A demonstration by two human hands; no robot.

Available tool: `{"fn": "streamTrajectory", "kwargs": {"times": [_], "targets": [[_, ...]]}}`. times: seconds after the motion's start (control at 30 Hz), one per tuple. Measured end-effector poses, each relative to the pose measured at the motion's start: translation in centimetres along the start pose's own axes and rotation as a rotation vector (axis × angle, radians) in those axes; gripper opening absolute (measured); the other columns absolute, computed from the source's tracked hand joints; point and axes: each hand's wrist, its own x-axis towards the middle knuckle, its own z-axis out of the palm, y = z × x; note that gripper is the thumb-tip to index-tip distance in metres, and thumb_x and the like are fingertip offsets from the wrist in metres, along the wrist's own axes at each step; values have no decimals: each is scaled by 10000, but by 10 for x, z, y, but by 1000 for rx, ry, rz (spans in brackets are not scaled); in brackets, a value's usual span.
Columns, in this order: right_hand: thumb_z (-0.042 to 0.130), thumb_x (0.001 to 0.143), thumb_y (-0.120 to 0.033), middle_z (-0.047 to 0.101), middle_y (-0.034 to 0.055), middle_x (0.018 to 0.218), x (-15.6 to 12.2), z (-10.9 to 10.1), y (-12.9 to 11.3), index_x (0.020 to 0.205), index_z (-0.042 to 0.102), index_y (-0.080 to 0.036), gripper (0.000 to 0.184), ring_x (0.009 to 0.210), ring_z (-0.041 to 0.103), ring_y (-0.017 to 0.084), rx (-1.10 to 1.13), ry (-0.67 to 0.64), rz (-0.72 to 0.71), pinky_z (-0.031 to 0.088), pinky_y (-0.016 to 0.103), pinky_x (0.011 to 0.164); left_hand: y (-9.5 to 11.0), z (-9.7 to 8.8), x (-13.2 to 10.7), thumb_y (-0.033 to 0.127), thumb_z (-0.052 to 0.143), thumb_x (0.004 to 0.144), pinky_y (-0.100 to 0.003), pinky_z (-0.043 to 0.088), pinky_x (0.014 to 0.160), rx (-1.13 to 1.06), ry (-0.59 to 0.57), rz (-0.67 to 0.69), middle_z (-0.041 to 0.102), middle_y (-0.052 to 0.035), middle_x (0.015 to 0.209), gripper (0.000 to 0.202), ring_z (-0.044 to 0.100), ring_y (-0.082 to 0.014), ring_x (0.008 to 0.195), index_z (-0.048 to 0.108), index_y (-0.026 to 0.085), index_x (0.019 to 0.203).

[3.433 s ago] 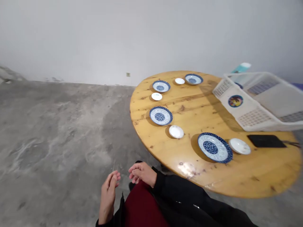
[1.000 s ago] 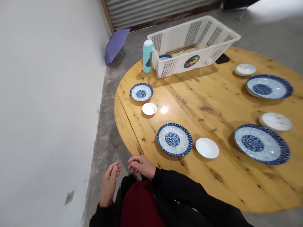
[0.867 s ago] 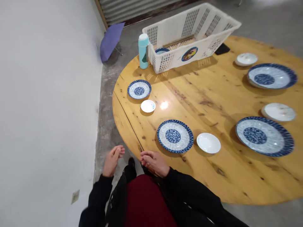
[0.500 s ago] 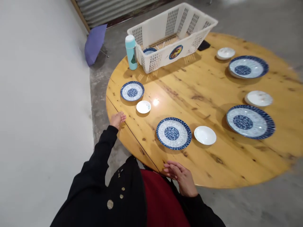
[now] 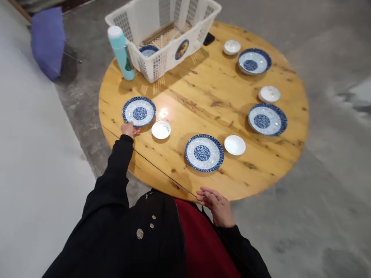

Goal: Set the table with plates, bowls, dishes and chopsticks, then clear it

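Note:
My left hand [image 5: 130, 130] is at the near rim of a blue-and-white plate [image 5: 139, 111] on the left of the wooden table. Its thumb lies at the rim and its fingers reach along the plate's near underside, partly hidden. A small white bowl [image 5: 161, 130] is just right of that plate. My right hand [image 5: 216, 206], empty, hovers at the table's near edge with fingers apart and loosely bent. Beyond it are another blue-and-white plate [image 5: 204, 153] and a white bowl [image 5: 235, 145].
On the round table [image 5: 174, 162], a white plastic basket [image 5: 162, 63] holds a blue-rimmed dish [image 5: 148, 50]. A turquoise bottle [image 5: 121, 54] and a dark phone-like object [image 5: 209, 39] flank it. More blue-rimmed plates [image 5: 268, 119] and small bowls [image 5: 232, 47] line the right. A purple umbrella [image 5: 48, 42] is on the floor.
My left hand has moved forward from the table's edge to the left plate's rim. My right hand stays near the edge. The view has shifted, showing more floor on the right.

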Motion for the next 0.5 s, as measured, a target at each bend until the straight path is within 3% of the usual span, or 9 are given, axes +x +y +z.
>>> {"fn": "streamTrajectory", "kwargs": {"times": [0.17,0.3,0.4,0.5], "targets": [[823,552,-484,742,87,786,-1,11,2,869,693,-139,487,633,678,158,31,68,-57,521,255,570,4,5,15,78,435,873,-160,493,495,47,-10,67,577,-2,561,108,591,-91,500,524,108,820],[799,588,-468,735,78,775,2,18,6,864,691,-140,442,613,668,146,53,86,-94,517,250,561,13,0,14,71,421,845,-189,533,546,90,-4,224,564,21,570,131,579,-81,507,512,120,764],[796,595,-459,734,70,763,5,21,5,846,692,-151,411,609,669,149,84,91,-127,515,249,549,24,-7,-1,103,453,832,-239,569,602,165,-39,347,537,44,543,121,581,-88,510,486,137,721],[789,611,-454,731,61,758,12,25,-4,838,695,-159,383,609,666,146,96,103,-192,517,247,550,28,-6,-30,179,494,821,-256,574,582,195,-149,439,539,48,524,121,590,-103,490,480,151,704]]}}
